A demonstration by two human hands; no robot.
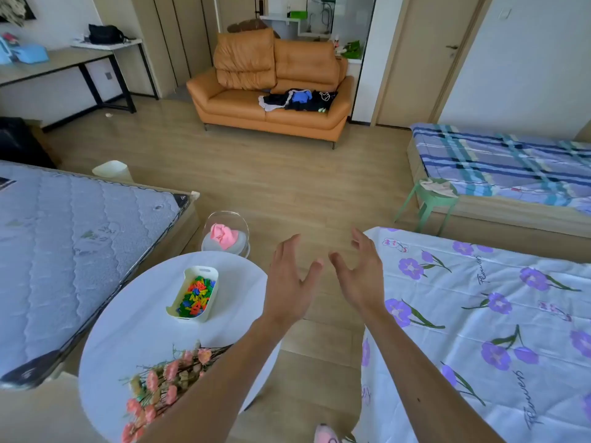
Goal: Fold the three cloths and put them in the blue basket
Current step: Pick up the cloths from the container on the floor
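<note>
My left hand (289, 282) and my right hand (361, 276) are raised side by side over the wooden floor, fingers spread, holding nothing. A heap of dark, blue and white cloths (299, 100) lies on the right seat of the orange sofa (230, 107) across the room, far from both hands. A blue object (30, 55) sits on the desk at the far left; I cannot tell if it is the basket. A small cloth (438, 187) rests on the green stool (430, 203).
A round white table (134, 334) at lower left carries a tray of coloured letters (195, 294) and pink flowers (160, 385). A bare mattress (70, 238) lies left, a floral-sheeted bed (479, 314) right, a plaid bed (499, 161) beyond. A clear container with pink contents (225, 235) stands on the floor.
</note>
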